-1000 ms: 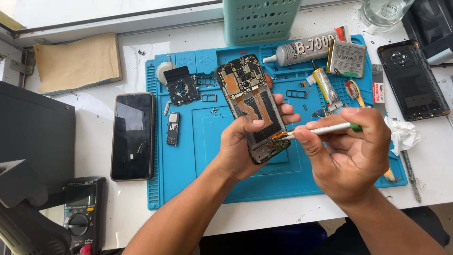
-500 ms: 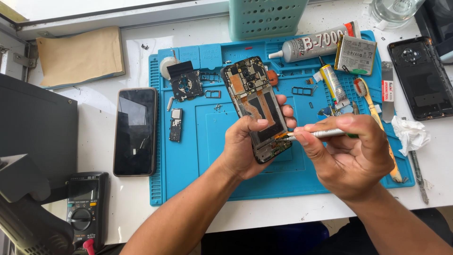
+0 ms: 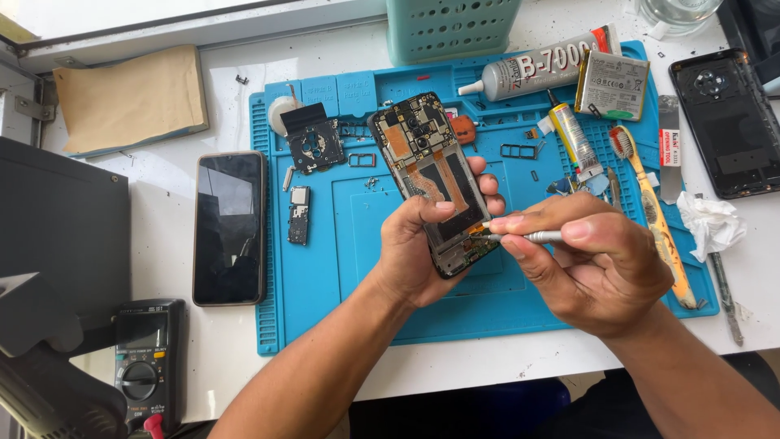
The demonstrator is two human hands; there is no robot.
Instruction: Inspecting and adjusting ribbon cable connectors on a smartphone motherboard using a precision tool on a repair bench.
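Two hands are seen above the blue silicone mat (image 3: 341, 301): an opened black phone body (image 3: 435, 179) is clasped in the left hand (image 3: 418, 252), a slim metal tool (image 3: 528, 236) pinched by the right hand (image 3: 593, 268). Far right, a grey glue tube (image 3: 540, 69) lies beside a pale rectangular battery (image 3: 611, 84).

Work mat (image 3: 325, 268): bright blue, moulded grid of compartments along top edge. Opened phone (image 3: 435, 183): black frame, copper-orange and brown patches, grey-green board at top. Tool (image 3: 532, 236): silver shaft, white tip. Intact phone (image 3: 230, 228): glossy black screen, dark rim. Glue tube (image 3: 540, 65): grey, red cap end. Toothbrush (image 3: 654, 215): yellow-orange handle, red near head. Basket (image 3: 451, 28): pale teal, perforated dot pattern. Envelope (image 3: 130, 97): tan. Multimeter (image 3: 146, 366): black, red plug. Tissue (image 3: 711, 223): white. Tabletop (image 3: 219, 358): white.
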